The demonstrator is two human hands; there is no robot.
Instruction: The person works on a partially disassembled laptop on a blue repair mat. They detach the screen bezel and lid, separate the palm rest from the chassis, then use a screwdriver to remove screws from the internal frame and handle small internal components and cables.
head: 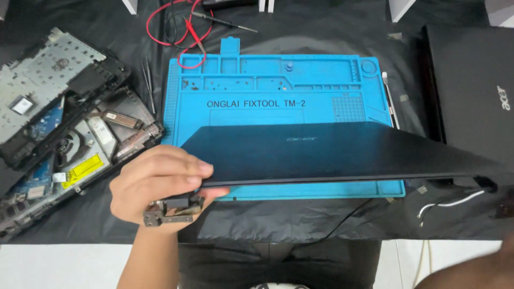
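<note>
Nearest the camera, the left hand (155,184) gripped the near left corner of a dark laptop lid panel (332,152), fingers curled over its top face and the thumb underneath, just above the bare metal hinge (174,208) that stuck out below the palm. The right hand (482,267) showed only as a blurred patch at the lower right corner of the view, so whether it grasped anything could not be told. The panel was held almost flat and slightly raised, its long near edge toward the person, spanning from the left hand across to the far right, where a black-and-white cable (450,203) trailed from its right corner onto the black cloth (300,219). Under and behind the panel lay a blue repair mat (278,80) with small tray compartments along its far side. To the left of the mat sat an opened laptop base (64,123) with exposed boards, tilted across the cloth, and tweezers (149,83) lay between the two. To the right rested another dark closed laptop (474,91). Farthest off, red test leads (182,37) looped beyond the mat's far left corner.
</note>
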